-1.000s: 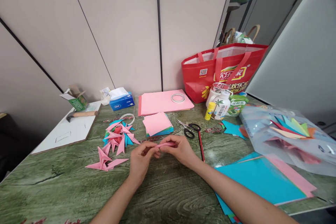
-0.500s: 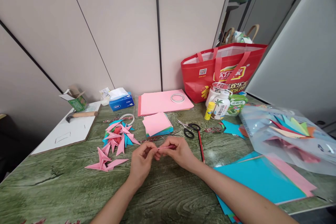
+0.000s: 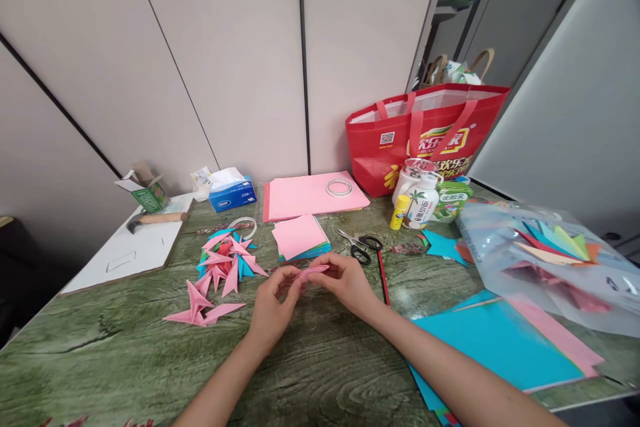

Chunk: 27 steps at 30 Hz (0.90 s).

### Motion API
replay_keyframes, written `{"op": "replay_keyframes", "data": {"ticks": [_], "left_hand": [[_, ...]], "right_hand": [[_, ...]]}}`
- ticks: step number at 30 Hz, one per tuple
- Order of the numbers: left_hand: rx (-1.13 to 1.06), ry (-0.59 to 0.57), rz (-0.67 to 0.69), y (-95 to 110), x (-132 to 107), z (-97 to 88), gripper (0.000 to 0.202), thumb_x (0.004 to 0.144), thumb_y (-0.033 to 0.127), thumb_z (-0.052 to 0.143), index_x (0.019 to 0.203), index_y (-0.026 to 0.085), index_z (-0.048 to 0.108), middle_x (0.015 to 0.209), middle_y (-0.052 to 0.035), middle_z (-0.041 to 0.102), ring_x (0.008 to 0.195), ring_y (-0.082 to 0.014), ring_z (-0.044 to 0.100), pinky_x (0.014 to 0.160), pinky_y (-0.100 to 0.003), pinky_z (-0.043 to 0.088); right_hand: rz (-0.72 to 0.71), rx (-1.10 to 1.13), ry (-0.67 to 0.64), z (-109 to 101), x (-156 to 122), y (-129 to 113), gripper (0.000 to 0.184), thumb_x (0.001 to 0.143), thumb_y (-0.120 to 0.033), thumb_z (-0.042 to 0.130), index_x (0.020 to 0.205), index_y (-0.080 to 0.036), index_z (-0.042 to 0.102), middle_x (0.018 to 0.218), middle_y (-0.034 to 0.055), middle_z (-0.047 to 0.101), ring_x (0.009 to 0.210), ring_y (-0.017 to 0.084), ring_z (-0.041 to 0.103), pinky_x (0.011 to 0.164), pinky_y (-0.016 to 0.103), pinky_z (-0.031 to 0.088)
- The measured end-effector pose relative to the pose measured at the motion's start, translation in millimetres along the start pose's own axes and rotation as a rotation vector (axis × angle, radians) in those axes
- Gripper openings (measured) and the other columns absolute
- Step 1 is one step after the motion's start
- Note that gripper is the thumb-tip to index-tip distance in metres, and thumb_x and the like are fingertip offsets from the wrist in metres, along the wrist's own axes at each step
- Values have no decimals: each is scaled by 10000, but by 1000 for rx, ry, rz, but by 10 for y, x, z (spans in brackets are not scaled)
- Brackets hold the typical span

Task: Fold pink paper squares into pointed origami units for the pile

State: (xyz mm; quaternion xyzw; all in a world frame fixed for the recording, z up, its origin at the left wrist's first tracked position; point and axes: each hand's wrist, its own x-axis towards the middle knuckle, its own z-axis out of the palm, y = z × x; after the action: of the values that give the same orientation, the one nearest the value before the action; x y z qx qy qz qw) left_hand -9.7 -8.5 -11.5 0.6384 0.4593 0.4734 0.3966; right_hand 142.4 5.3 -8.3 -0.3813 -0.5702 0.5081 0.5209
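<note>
A small folded piece of pink paper point(image 3: 311, 272) is held between both hands above the table. My left hand point(image 3: 277, 300) pinches its left end between thumb and fingers. On its right end, my right hand point(image 3: 344, 282) has closed thumb and fingers, hiding part of the fold. Left of my hands lies a pile of folded paper pieces point(image 3: 231, 260), mostly pink with some blue, red and green. A stack of square paper point(image 3: 299, 237), pink on top, sits just beyond my hands.
Scissors point(image 3: 361, 245) and a red pencil point(image 3: 383, 277) lie to the right. A glue stick point(image 3: 399, 212) and white bottle point(image 3: 421, 203) stand before a red bag point(image 3: 425, 140). Blue sheets point(image 3: 500, 347) and a plastic bag point(image 3: 540, 280) lie right; a tissue box point(image 3: 232, 195) and hammer point(image 3: 157, 219) left.
The pink paper has turned in my fingers and now shows a broader face. My right fingers have shifted slightly upward and my left hand has moved a little right.
</note>
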Motion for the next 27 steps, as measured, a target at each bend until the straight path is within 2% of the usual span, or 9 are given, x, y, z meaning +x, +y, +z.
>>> {"op": "replay_keyframes", "data": {"ticks": [4,9,11,16,23,27], "left_hand": [[48,-4,-7,-1,9,-20,224,712,271,571,913,189,629,885,-50,684,804,-195,626,717,-305,501],[-23,43,-58,22,21,-29,191,711,273,563,839,173,663,705,-24,691,602,-169,629,603,-284,515],[-80,24,-79,45,20,-16,169,714,276,566,819,172,648,662,-12,676,540,-155,621,558,-272,514],[-110,-31,-69,91,8,5,127,733,274,556,777,166,605,622,0,647,507,-136,607,527,-249,499],[-112,0,-59,31,-2,-22,145,750,280,536,818,166,592,639,0,627,525,-137,602,538,-256,493],[-69,8,-63,52,22,-43,171,745,285,540,851,171,611,654,-2,637,515,-129,591,546,-249,482]], "right_hand": [[1,10,-33,8,-4,28,178,605,-285,691,715,-157,633,679,18,643,616,131,572,612,251,463],[66,115,-3,23,-10,6,224,585,-313,703,725,-149,640,633,4,643,536,111,557,537,233,464],[74,121,16,25,-11,-22,218,582,-321,702,698,-146,644,609,4,642,527,111,558,530,232,468],[85,162,19,42,-19,-33,213,580,-339,700,643,-146,635,577,6,643,505,115,566,515,238,483],[96,200,-36,34,-5,-2,199,629,-323,674,716,-148,639,623,8,649,565,116,585,552,237,494],[111,154,0,8,9,-31,192,618,-323,680,698,-152,643,582,-4,625,531,105,563,524,222,479]]}}
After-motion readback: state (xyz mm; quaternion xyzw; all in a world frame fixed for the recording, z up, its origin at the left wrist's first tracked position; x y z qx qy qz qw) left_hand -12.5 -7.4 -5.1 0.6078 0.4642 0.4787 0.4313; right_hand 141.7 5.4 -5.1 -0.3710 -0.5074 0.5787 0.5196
